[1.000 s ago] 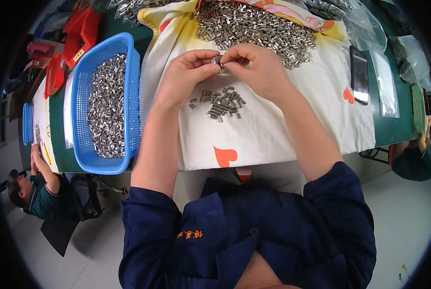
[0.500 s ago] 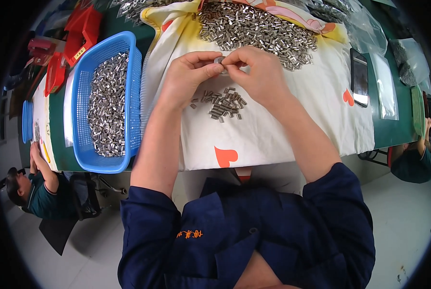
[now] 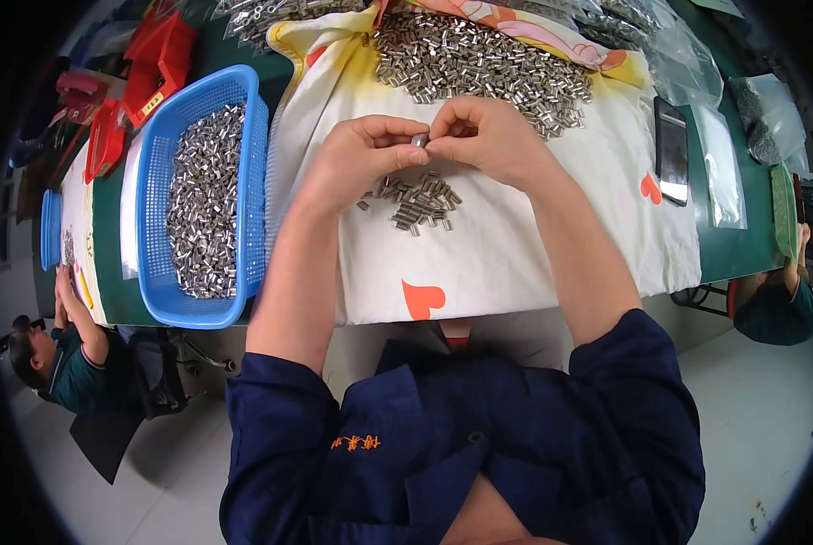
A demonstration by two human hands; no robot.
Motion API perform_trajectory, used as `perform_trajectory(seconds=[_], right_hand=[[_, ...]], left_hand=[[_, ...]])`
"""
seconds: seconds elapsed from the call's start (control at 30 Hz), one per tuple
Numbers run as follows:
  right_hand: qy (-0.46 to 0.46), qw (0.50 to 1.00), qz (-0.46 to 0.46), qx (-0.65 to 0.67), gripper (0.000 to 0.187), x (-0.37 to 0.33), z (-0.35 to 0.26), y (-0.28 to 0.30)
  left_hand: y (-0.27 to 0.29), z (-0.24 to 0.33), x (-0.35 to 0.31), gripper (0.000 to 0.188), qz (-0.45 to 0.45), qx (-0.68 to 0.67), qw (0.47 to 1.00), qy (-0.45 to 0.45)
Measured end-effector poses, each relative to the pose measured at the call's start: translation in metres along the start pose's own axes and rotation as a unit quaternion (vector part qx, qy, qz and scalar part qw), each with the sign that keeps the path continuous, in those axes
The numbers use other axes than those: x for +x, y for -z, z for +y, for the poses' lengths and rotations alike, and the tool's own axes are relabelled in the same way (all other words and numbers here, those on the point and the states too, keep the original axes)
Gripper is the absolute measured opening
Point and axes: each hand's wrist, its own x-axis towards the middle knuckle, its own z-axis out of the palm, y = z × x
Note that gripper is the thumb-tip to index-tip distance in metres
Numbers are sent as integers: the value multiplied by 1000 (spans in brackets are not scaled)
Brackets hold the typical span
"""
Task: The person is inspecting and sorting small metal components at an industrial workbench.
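Note:
My left hand (image 3: 368,153) is closed, pinching a small shiny metal cylinder (image 3: 419,141) between thumb and fingers. Against its other side rest the curled fingertips of my right hand (image 3: 488,143), also closed in a pinch. Both hands hover over a white cloth (image 3: 551,263). Just below them lies a small group of short metal cylinders (image 3: 424,207), some of it hidden by my left hand. Farther off, a large pile of the same cylinders (image 3: 479,68) spreads over the cloth.
A blue basket (image 3: 254,191) full of metal cylinders stands at the left, with red bins (image 3: 157,68) beyond it. To the right are a phone (image 3: 671,150) and clear plastic bags (image 3: 719,173). Co-workers sit at the far left (image 3: 79,359) and far right (image 3: 778,309).
Both hands have come slightly nearer, and the metal cylinder between the fingertips shows more plainly. The whole view has shifted a little.

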Motion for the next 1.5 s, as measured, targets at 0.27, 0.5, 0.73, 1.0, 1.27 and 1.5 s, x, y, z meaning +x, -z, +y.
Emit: perform_trajectory(seconds=[0.27,0.5,0.73,1.0,1.27,1.5], right_hand=[[-1,998,-37,41,6,3,1,6],[4,981,191,13,11,5,-1,12],[127,904,116,-391,15,46,7,-8],[176,859,104,-470,7,49,7,-14],[45,986,153,56,8,15,-4,-11],[105,987,124,9,11,2,-10,-14]], left_hand=[[2,-1,1,27,-7,-22,1000,13],[-16,-3,-3,24,12,110,991,-70],[-16,1,-9,25,-118,209,967,-83],[0,-3,0,21,-58,-79,995,-29],[11,-8,6,29,22,-238,971,-5],[9,-7,5,34,11,-165,986,-1]])
